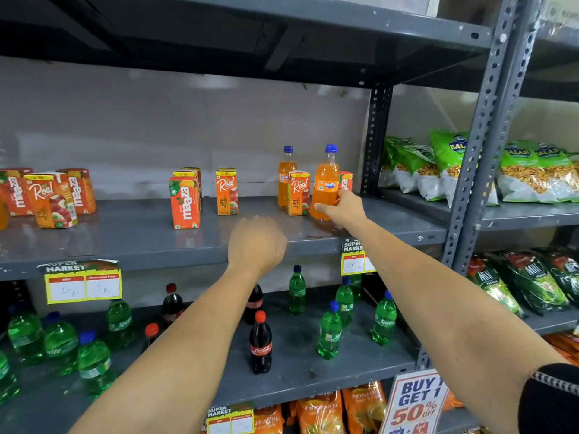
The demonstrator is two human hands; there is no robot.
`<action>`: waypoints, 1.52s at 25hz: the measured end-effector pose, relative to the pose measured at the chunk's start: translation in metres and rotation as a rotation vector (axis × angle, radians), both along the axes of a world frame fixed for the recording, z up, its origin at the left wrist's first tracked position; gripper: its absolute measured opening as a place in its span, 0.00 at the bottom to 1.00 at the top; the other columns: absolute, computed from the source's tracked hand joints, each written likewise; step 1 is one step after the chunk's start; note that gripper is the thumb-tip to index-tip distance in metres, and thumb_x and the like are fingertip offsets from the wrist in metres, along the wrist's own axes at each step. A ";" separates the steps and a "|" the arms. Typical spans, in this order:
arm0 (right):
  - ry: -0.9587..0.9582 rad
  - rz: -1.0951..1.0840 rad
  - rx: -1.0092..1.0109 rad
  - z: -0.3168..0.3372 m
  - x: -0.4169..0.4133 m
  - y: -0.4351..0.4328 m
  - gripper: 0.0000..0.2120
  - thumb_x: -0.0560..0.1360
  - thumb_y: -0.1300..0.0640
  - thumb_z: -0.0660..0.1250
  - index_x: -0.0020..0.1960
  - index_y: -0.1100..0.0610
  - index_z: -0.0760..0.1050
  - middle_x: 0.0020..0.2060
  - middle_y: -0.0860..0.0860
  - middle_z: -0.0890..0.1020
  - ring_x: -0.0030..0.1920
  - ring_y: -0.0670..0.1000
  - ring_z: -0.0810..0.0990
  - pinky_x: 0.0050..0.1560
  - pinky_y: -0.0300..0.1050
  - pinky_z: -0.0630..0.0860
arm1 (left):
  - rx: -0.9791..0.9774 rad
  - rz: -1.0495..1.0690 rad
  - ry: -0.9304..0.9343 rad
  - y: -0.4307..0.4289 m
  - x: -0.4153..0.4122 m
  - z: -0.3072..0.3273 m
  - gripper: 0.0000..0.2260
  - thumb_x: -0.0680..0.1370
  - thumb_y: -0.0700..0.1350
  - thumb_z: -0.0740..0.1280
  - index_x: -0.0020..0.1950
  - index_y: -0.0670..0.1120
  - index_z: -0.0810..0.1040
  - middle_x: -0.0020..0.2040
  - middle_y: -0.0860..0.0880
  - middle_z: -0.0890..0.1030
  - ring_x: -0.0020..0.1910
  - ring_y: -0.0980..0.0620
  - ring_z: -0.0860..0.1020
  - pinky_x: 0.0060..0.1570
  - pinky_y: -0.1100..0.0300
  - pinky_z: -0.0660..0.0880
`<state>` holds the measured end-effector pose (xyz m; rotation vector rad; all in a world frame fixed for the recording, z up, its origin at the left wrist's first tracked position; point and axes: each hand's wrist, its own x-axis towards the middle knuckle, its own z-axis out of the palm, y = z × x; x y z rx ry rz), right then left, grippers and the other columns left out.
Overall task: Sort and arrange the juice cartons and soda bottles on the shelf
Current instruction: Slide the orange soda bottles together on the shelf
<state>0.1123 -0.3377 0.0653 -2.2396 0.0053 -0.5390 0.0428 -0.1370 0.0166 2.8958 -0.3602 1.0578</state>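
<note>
My right hand (343, 208) grips an orange Fanta bottle (326, 180) low on its body, at the right end of the grey middle shelf (141, 242). A second Fanta bottle (285, 170) stands behind a Real carton (298, 193), and a Maaza carton (345, 180) peeks out behind the held bottle. Further left stand another Real carton (226, 191) and a Maaza carton (185, 202) with one more behind it. A group of cartons (50, 195) sits at the far left. My left hand (256, 244) hovers over the shelf's front edge, fingers loosely curled, holding nothing.
The shelf below (300, 375) holds green Sprite bottles (329, 332) and Coca-Cola bottles (260, 344), scattered. Snack bags (451, 170) fill the neighbouring rack to the right, past a perforated upright (376, 139). Price tags (83, 281) hang on the shelf edge. A promotion sign (416, 402) stands bottom right.
</note>
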 end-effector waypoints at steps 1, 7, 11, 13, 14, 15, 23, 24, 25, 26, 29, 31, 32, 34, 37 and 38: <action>0.008 -0.025 0.016 -0.001 0.002 -0.005 0.29 0.71 0.44 0.72 0.66 0.55 0.70 0.62 0.55 0.78 0.57 0.58 0.80 0.58 0.56 0.79 | 0.014 0.017 0.006 0.000 0.000 -0.001 0.20 0.77 0.48 0.50 0.53 0.41 0.79 0.51 0.44 0.82 0.53 0.46 0.77 0.63 0.50 0.66; 0.019 -0.032 -0.080 -0.003 0.007 -0.004 0.29 0.72 0.43 0.72 0.67 0.56 0.70 0.62 0.55 0.78 0.61 0.57 0.78 0.61 0.53 0.76 | -0.001 0.060 0.006 -0.003 -0.006 0.000 0.16 0.78 0.47 0.53 0.46 0.42 0.78 0.44 0.46 0.81 0.43 0.46 0.78 0.58 0.51 0.68; 0.036 -0.060 -0.148 -0.005 0.006 -0.002 0.30 0.72 0.42 0.71 0.68 0.56 0.69 0.63 0.55 0.78 0.62 0.57 0.77 0.60 0.52 0.75 | -0.022 0.062 0.003 -0.001 -0.010 -0.004 0.16 0.79 0.48 0.53 0.43 0.42 0.77 0.40 0.46 0.80 0.39 0.46 0.77 0.48 0.53 0.72; 0.036 -0.077 -0.156 -0.005 0.004 -0.002 0.31 0.72 0.41 0.70 0.68 0.56 0.68 0.63 0.56 0.77 0.62 0.57 0.77 0.60 0.52 0.75 | -0.021 0.046 -0.016 0.002 -0.012 -0.005 0.16 0.79 0.49 0.54 0.43 0.42 0.77 0.40 0.46 0.81 0.39 0.46 0.78 0.47 0.53 0.72; 0.035 -0.083 -0.160 -0.005 0.003 -0.001 0.30 0.72 0.41 0.70 0.68 0.56 0.69 0.63 0.56 0.77 0.62 0.57 0.77 0.60 0.52 0.75 | -0.017 0.035 -0.020 0.004 -0.012 -0.006 0.17 0.79 0.50 0.54 0.43 0.42 0.77 0.40 0.46 0.81 0.40 0.46 0.78 0.47 0.52 0.72; 0.028 -0.089 -0.160 -0.006 0.001 0.000 0.30 0.72 0.41 0.70 0.67 0.57 0.69 0.63 0.55 0.77 0.62 0.57 0.77 0.60 0.52 0.75 | -0.010 0.027 -0.026 0.007 -0.011 -0.008 0.17 0.80 0.51 0.54 0.44 0.42 0.78 0.41 0.46 0.81 0.41 0.45 0.78 0.47 0.52 0.72; -0.321 -0.139 -0.278 -0.009 -0.027 0.020 0.19 0.74 0.40 0.66 0.51 0.55 0.69 0.47 0.52 0.78 0.48 0.51 0.79 0.40 0.43 0.71 | 0.026 0.046 -0.090 0.038 -0.008 -0.013 0.30 0.77 0.61 0.44 0.54 0.43 0.80 0.50 0.47 0.83 0.49 0.48 0.80 0.47 0.53 0.74; -0.331 -0.105 -0.352 -0.009 -0.027 0.025 0.19 0.75 0.41 0.65 0.52 0.56 0.70 0.47 0.52 0.78 0.48 0.51 0.79 0.40 0.42 0.70 | 0.020 0.047 -0.086 0.040 -0.008 -0.013 0.31 0.77 0.61 0.44 0.55 0.43 0.80 0.52 0.47 0.83 0.51 0.47 0.80 0.49 0.52 0.74; -0.339 -0.073 -0.405 -0.008 -0.024 0.031 0.19 0.76 0.42 0.65 0.54 0.58 0.72 0.48 0.52 0.79 0.48 0.51 0.79 0.40 0.42 0.70 | 0.020 0.054 -0.081 0.042 -0.007 -0.014 0.32 0.77 0.62 0.44 0.56 0.43 0.79 0.54 0.47 0.83 0.53 0.47 0.79 0.51 0.52 0.74; -0.346 -0.050 -0.442 -0.008 -0.022 0.038 0.20 0.76 0.42 0.64 0.56 0.58 0.72 0.50 0.53 0.79 0.50 0.52 0.79 0.41 0.43 0.72 | 0.020 0.062 -0.079 0.044 -0.006 -0.014 0.32 0.77 0.62 0.44 0.58 0.43 0.79 0.56 0.47 0.82 0.55 0.47 0.79 0.53 0.51 0.73; -0.345 -0.035 -0.493 -0.005 -0.014 0.060 0.23 0.77 0.43 0.64 0.62 0.59 0.70 0.56 0.56 0.77 0.54 0.55 0.79 0.46 0.46 0.75 | 0.010 0.070 -0.100 0.053 -0.008 -0.014 0.31 0.77 0.62 0.45 0.58 0.44 0.79 0.56 0.47 0.82 0.56 0.47 0.79 0.52 0.51 0.73; -0.333 -0.038 -0.520 0.006 -0.010 0.069 0.25 0.77 0.45 0.63 0.67 0.60 0.66 0.60 0.57 0.75 0.57 0.57 0.78 0.48 0.46 0.75 | 0.027 0.075 -0.124 0.061 -0.012 -0.011 0.32 0.76 0.63 0.43 0.53 0.45 0.80 0.50 0.48 0.84 0.49 0.48 0.80 0.43 0.54 0.74; -0.317 -0.041 -0.531 0.014 -0.007 0.072 0.26 0.77 0.46 0.64 0.68 0.60 0.65 0.61 0.58 0.74 0.58 0.58 0.78 0.49 0.47 0.76 | 0.041 0.083 -0.119 0.066 -0.013 -0.009 0.32 0.76 0.63 0.43 0.49 0.46 0.80 0.46 0.49 0.83 0.44 0.49 0.80 0.39 0.56 0.72; -0.257 -0.058 -0.568 0.030 0.002 0.077 0.28 0.77 0.47 0.64 0.70 0.61 0.62 0.63 0.60 0.71 0.59 0.60 0.78 0.50 0.48 0.76 | 0.065 0.090 -0.107 0.075 -0.015 -0.005 0.30 0.75 0.64 0.42 0.45 0.48 0.79 0.41 0.51 0.82 0.40 0.51 0.79 0.34 0.58 0.67; -0.081 -0.075 -0.602 0.042 0.016 0.083 0.31 0.78 0.46 0.62 0.74 0.60 0.58 0.67 0.62 0.67 0.61 0.62 0.76 0.55 0.50 0.76 | 0.086 0.066 -0.128 0.080 -0.014 -0.005 0.29 0.76 0.64 0.43 0.45 0.48 0.78 0.40 0.52 0.81 0.40 0.51 0.78 0.33 0.59 0.65; -0.030 -0.078 -0.616 0.042 0.020 0.084 0.31 0.79 0.45 0.61 0.74 0.61 0.57 0.68 0.63 0.67 0.62 0.62 0.76 0.56 0.50 0.76 | 0.085 0.064 -0.139 0.081 -0.013 -0.006 0.29 0.76 0.64 0.44 0.45 0.49 0.79 0.41 0.52 0.81 0.40 0.51 0.78 0.33 0.59 0.65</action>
